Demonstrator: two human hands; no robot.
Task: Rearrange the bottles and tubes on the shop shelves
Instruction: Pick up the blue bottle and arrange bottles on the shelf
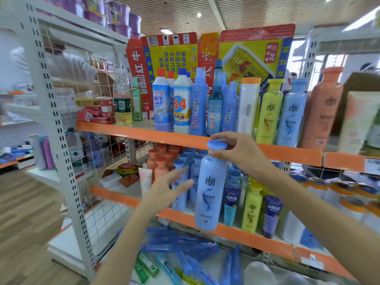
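Holding the tall pale-blue plastic shampoo bottle (211, 190) only by its neck, you leave most of its weight hanging below your grip. Your right hand (236, 151) has its fingers (221, 136) curled over the round blue cap (217, 145) with the thumb pinching under it, and the bottle hangs in the air in front of the orange edge of the middle shelf (205, 221), touching nothing else that I can see. If the cap is a flip-top or loosely screwed, it could give way and the bottle would likely drop onto the heap of blue tubes (185, 249) on the bottom shelf.

Your left hand (168, 188) is spread flat, fingers straight and apart, holding nothing, just in front of the row of small blue-capped bottles (181, 182) on the middle shelf. That row stands tightly packed beside the salmon-pink bottles (160, 163); a careless push there could topple several like skittles.

The upper shelf (144, 131) is crowded too, so a swinging bottle base may well clip the yellow bottle (251, 208) standing nearby. Supporting the bottle's underside looks wise.
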